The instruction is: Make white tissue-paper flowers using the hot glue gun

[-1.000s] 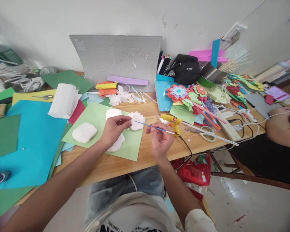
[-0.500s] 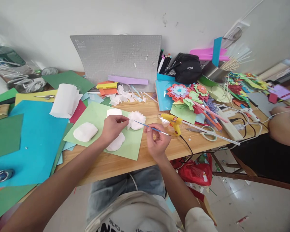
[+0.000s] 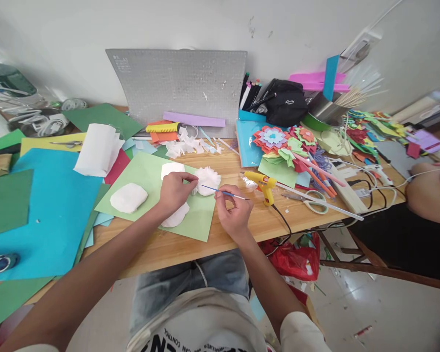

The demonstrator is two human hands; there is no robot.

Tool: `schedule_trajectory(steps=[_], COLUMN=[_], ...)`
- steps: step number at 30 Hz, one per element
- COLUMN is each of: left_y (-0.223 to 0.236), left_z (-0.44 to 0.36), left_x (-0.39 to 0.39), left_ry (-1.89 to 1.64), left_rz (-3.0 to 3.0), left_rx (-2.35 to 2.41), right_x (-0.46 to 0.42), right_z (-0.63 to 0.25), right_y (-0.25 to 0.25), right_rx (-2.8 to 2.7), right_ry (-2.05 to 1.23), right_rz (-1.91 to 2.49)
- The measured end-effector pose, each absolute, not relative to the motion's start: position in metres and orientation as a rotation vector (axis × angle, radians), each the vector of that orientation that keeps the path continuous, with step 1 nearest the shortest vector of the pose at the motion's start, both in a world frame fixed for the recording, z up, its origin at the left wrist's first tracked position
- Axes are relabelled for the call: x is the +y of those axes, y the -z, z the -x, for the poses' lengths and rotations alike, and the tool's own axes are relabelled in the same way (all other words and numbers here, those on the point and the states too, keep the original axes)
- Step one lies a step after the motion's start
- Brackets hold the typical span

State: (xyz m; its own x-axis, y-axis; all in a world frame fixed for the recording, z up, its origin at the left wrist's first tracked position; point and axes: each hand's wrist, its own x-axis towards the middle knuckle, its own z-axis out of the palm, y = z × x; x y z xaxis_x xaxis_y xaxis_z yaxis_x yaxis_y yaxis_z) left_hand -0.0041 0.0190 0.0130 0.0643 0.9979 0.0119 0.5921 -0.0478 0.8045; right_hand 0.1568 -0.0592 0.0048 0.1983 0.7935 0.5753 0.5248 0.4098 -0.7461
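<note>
Brush (image 3: 227,193), mid-frame, is pinched in my right hand (image 3: 235,212), aimed toward my left hand (image 3: 174,192), whose fingertips press together, on what I can't tell; I judge this delicate handwork, next needing steadiness.

The right hand (image 3: 235,213) has eased over toward the left hand (image 3: 174,191), narrowing the gap between them. The thin blue stick (image 3: 227,194) it grips, whose rear end reached across to the yellow glue gun (image 3: 263,186) on that hand's right, now stops well short.
</note>
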Motion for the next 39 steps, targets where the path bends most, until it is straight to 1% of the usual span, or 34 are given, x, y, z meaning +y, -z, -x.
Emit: schedule_trajectory(steps=[15, 31, 39], left_y=[-0.01, -0.008, -0.007], left_z=[0.005, 0.009, 0.01], left_x=[0.019, 0.013, 0.013], left_ry=[-0.79, -0.814, -0.816], left_rz=[-1.71, -1.709, -1.686], left_rx=[1.583, 1.519, 1.511], right_x=[-0.05, -0.037, -0.017], right_z=[-0.154, -0.149, -0.15], right_y=[0.005, -0.011, -0.039], right_rx=[-1.536, -1.478, -1.811], right_ry=[-0.266, -0.29, -0.178], right_rz=[1.29, 1.429, 1.553])
